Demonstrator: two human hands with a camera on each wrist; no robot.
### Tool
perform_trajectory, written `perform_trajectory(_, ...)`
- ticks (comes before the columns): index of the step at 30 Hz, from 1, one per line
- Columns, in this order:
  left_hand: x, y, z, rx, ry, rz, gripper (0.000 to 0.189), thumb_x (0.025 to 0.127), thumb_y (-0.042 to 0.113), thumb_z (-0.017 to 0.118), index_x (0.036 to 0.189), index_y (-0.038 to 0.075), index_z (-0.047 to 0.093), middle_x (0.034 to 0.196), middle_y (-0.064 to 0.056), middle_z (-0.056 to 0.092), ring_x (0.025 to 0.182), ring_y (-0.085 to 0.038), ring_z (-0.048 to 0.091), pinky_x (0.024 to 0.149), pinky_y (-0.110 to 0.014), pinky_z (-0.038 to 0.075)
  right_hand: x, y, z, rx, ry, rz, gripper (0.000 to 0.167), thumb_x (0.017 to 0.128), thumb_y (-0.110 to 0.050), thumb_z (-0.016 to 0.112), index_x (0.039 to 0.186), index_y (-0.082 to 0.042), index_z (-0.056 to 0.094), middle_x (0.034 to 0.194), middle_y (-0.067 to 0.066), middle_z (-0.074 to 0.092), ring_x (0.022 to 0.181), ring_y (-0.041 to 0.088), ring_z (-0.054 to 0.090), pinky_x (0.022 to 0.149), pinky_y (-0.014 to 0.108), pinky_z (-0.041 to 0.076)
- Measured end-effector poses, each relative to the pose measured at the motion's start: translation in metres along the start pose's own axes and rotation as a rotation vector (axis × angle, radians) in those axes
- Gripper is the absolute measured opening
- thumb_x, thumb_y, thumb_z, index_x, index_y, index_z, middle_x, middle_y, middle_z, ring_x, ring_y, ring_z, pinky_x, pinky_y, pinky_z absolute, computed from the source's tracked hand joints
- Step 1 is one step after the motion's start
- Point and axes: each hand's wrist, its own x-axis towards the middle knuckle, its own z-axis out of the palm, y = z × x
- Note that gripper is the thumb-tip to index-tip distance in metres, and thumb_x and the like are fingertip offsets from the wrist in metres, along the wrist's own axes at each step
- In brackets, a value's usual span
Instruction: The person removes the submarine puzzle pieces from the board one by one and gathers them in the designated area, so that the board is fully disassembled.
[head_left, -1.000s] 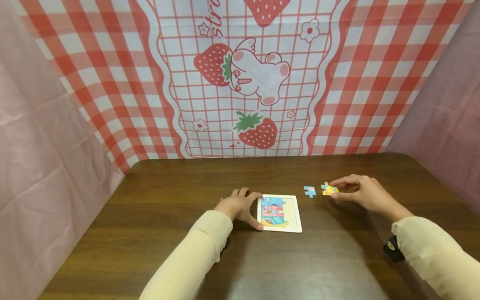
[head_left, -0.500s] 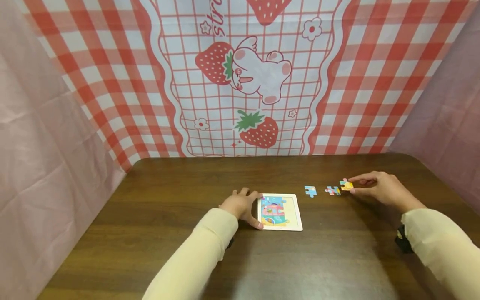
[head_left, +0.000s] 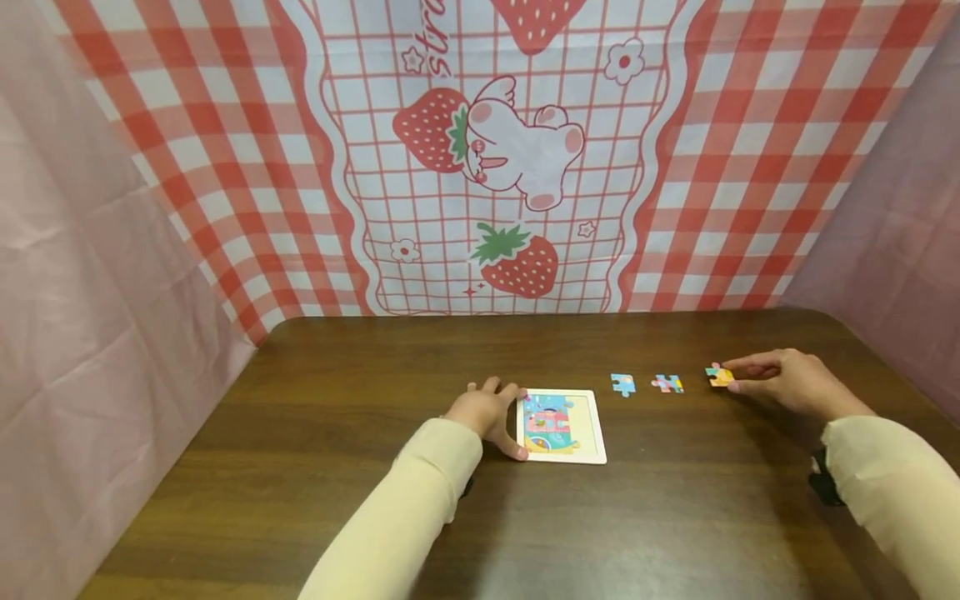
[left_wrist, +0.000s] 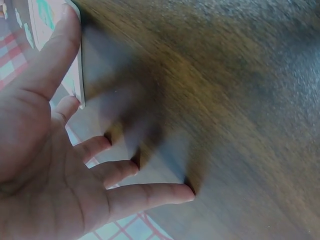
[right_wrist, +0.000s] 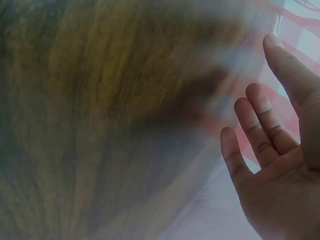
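Observation:
Near the middle of the table in the head view lies a white-rimmed puzzle tray (head_left: 597, 429), its left part filled with colourful joined pieces and its right part bare cream. My left hand (head_left: 486, 413) spreads thumb and index finger to the tray's two left corners; in the left wrist view the thumb (left_wrist: 59, 50) rests on its edge and the other fingers reach to the table. Out to the right, my right hand (head_left: 804, 383) pinches a yellow and teal puzzle piece (head_left: 718, 376) between thumb and fingertips, low over the table. The right wrist view does not show this piece.
Two loose pieces lie between tray and right hand: a light blue puzzle piece (head_left: 622, 384) and a pink, blue and yellow puzzle piece (head_left: 667, 383). A brown wooden table (head_left: 360, 367) meets a red-checked strawberry cloth (head_left: 292, 183) behind, with pink cloths at both sides.
My right hand has moved right with the yellow piece, away from the pink and blue piece, which now lies by itself. The left hand stays at the tray.

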Motion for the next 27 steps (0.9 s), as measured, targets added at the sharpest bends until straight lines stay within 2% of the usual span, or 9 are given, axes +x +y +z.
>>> perform_trajectory(8,0.003,0.002,0.001,0.016,-0.014,-0.013,0.093,0.079,0.039,0.089,0.156,0.030,0.038,0.166,-0.006,0.024,0.153,-0.040,0.017,0.105,-0.074,0.034,0.001,0.004,0.006,-0.004,-0.023,0.003,0.055,0.089,-0.045,0.078,0.126,-0.005,0.072,0.109,0.018,0.074,0.102,0.041,0.064,0.076,0.044,0.050)
perform_trajectory(12,0.003,0.001,0.001,0.034,-0.020,-0.008,0.093,0.079,0.039,0.088,0.156,0.029,0.037,0.165,-0.007,0.024,0.153,-0.041,0.017,0.107,-0.071,0.035,0.004,0.002,0.009,-0.024,-0.029,-0.023,0.052,0.088,-0.041,0.079,0.125,-0.004,0.072,0.108,0.021,0.073,0.102,0.046,0.063,0.079,0.054,0.052)
perform_trajectory(16,0.002,0.001,-0.001,0.095,-0.011,0.020,0.092,0.080,0.041,0.088,0.156,0.026,0.037,0.163,-0.011,0.027,0.150,-0.045,0.023,0.110,-0.061,0.039,0.009,0.000,0.008,-0.060,-0.040,-0.055,0.048,0.088,-0.033,0.080,0.122,-0.001,0.072,0.105,0.025,0.072,0.103,0.050,0.063,0.081,0.061,0.050)
perform_trajectory(19,0.002,0.001,-0.002,0.124,-0.009,0.030,0.092,0.081,0.042,0.087,0.156,0.025,0.037,0.163,-0.013,0.028,0.148,-0.047,0.026,0.112,-0.056,0.040,0.011,-0.001,0.006,-0.068,-0.052,-0.053,0.049,0.087,-0.030,0.082,0.122,0.003,0.070,0.103,0.026,0.072,0.102,0.050,0.063,0.081,0.061,0.050)
perform_trajectory(23,0.004,0.002,-0.002,0.136,-0.013,0.029,0.092,0.081,0.043,0.086,0.156,0.025,0.036,0.163,-0.013,0.028,0.148,-0.047,0.026,0.112,-0.055,0.039,0.011,-0.002,0.003,-0.082,-0.048,-0.054,0.054,0.085,-0.027,0.083,0.123,0.007,0.066,0.098,0.022,0.071,0.097,0.047,0.063,0.079,0.059,0.051)
perform_trajectory(27,0.004,0.002,-0.002,0.144,-0.012,0.028,0.092,0.081,0.044,0.086,0.156,0.025,0.037,0.162,-0.013,0.029,0.147,-0.046,0.028,0.112,-0.053,0.040,0.009,-0.009,-0.003,-0.067,-0.015,-0.067,0.049,0.087,-0.023,0.080,0.122,0.008,0.066,0.097,0.019,0.070,0.095,0.043,0.064,0.078,0.056,0.052)
